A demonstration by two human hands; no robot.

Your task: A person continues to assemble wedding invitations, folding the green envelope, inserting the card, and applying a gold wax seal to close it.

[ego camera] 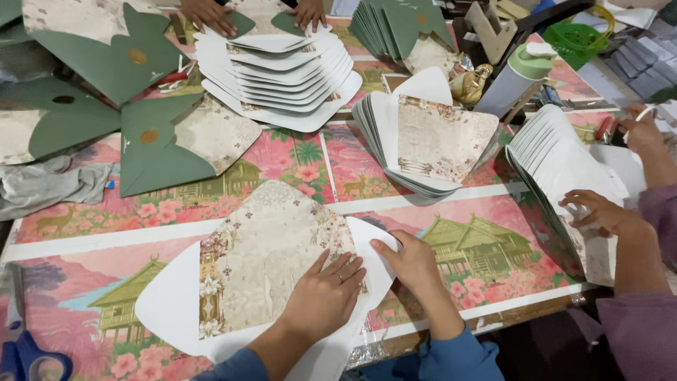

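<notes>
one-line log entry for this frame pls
left hand: flat on floral patterned liner sheet | right hand: pressing white die-cut envelope blank edge | surface: pink pictorial table cover | co-workers' hands nearby

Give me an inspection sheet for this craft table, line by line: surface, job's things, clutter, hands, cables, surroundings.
Surface: table covered in pink floral paper with green houses.
Job's things: unfolded white envelope blank with a cream floral patterned liner sheet lying on it.
Clutter: fanned stacks of white blanks, a lined stack, green unfolded envelopes, blue-handled scissors, grey cloth, green-capped bottle.
Hands: left hand flat on the liner; right hand pressing the blank's right flap.
Cables: nothing seen.
Surroundings: co-worker's hands at the far stack; another person's hands on a stack at right.
</notes>
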